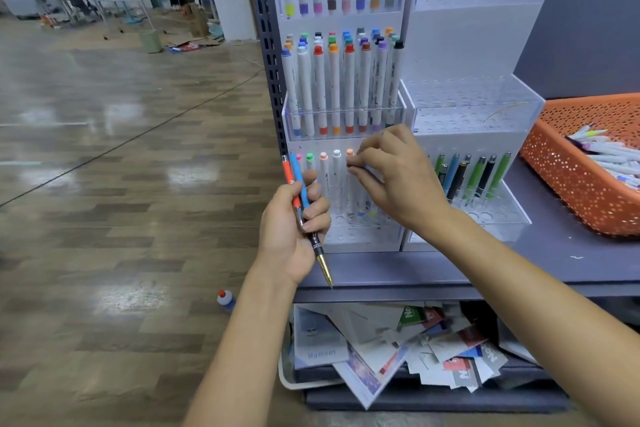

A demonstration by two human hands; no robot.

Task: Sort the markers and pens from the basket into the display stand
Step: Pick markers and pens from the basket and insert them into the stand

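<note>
Near to far:

- Left hand [291,218], near and left of the stand: fingers curled round a bundle of three, a red pen [287,173], a blue pen [298,177] and a dark pen with a gold tip [323,267]. Gold tip points down towards me, the other two stick up.
- My read: the pens are light, stiff and smooth-barrelled, so a bundle like that can slide. I'd hold at mid-barrel and feed them out one at a time.
- Right hand [398,180], just beyond: thumb and fingertips [356,163] are pinched on something small at the top of the bottom marker row [336,177]. Probably a marker cap. The hand covers it, so I can't confirm.
- For slotting, I'd take hold at the cap end or upper barrel and drop the tail straight into the hole.
- Display stand [367,239] is clear acrylic. I judge it light and brittle, so no side push.
- Second stand [467,45] to its right: a row of green, blue and black pens [485,177] in the low tier, upper tiers bare.
- Orange basket [568,191] sits right on the surface [554,263], with loose markers [606,156] lying in it. That's the remaining stock.
- Far: the middle marker row [349,87] is full and upright.
</note>
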